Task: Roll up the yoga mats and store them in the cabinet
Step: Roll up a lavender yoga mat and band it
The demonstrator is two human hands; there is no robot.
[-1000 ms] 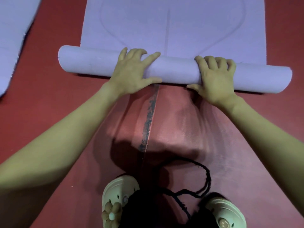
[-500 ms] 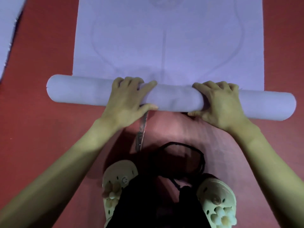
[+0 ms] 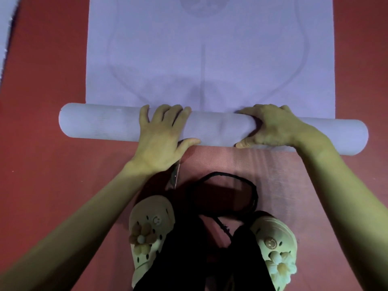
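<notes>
A light purple yoga mat [image 3: 210, 59] lies flat on the red floor, reaching away from me. Its near end is wound into a thick roll [image 3: 218, 129] lying crosswise. My left hand [image 3: 161, 135] grips the roll left of its middle, fingers over the top and thumb along the near side. My right hand [image 3: 273, 127] grips it right of the middle, fingers curled over the top and thumb tucked underneath. Both ends of the roll stick out past my hands.
The edge of a second purple mat [image 3: 5, 28] shows at the far left. My feet in pale clogs [image 3: 147, 227] [image 3: 275, 244] stand just behind the roll, with a black cord [image 3: 241, 179] hanging between them. A dark strip [image 3: 175, 175] marks the red floor [image 3: 42, 185].
The roll has turned forward along the mat with both hands on it. My feet have come closer behind it and the view has tipped further down.
</notes>
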